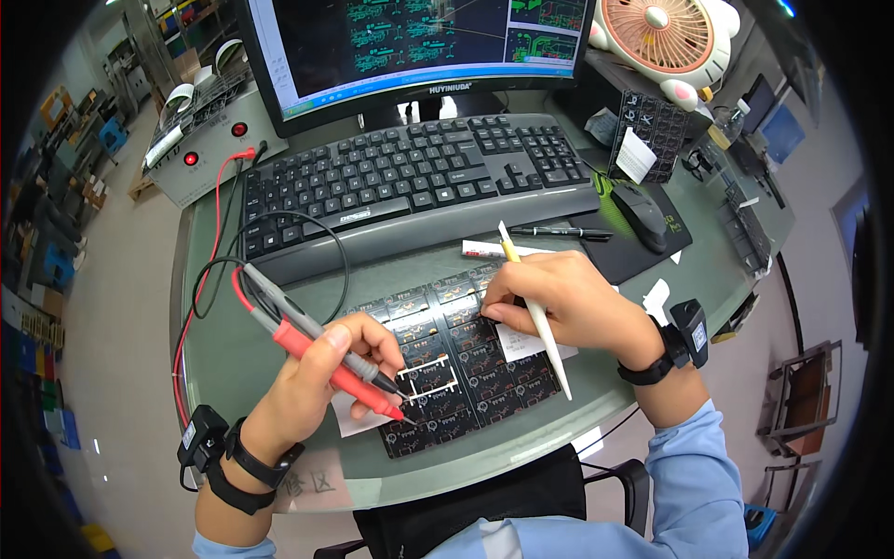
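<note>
My left hand [303, 377] is closed around two test probes, a red one [292, 339] and a grey-black one [270, 291]. Both tips point down at the lower left of a black circuit board panel [433, 421], close to its surface; whether they touch it I cannot tell. Over the panel's upper right, my right hand [570, 291] has thumb and forefinger pinched together at the board. A slim white pen-like tool [552, 359] with a yellowish upper part rests between its fingers, slanting across the hand. Under that hand lies a white paper slip [518, 345], partly covered.
Behind the panel stand a black keyboard [410, 177] and a monitor [419, 42]. A mouse [639, 214] sits on a dark pad at the right, near a black pen [561, 233]. Probe leads [193, 321] run to a grey box [209, 154] at the left. A pink fan [657, 42] stands far right.
</note>
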Demonstrator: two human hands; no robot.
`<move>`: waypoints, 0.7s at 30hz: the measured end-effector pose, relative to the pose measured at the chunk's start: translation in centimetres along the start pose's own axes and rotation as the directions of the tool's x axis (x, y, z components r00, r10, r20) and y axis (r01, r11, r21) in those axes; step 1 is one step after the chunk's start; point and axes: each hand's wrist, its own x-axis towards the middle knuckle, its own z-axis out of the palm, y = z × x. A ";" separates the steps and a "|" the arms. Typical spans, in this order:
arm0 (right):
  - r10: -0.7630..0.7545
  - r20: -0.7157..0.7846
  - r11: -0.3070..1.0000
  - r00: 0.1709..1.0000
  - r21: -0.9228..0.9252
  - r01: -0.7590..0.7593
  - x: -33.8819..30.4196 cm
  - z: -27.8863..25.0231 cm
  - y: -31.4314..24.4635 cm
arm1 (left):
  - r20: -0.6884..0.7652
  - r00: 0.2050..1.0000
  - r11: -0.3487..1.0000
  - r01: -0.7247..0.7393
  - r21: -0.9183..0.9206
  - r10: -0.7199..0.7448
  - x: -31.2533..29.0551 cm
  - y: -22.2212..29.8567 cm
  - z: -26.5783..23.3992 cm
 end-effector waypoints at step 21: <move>0.031 0.016 0.997 0.999 0.064 -0.032 0.1 0.1 0.6 | 0.095 0.995 0.999 0.020 0.041 -0.024 0.2 0.2 0.0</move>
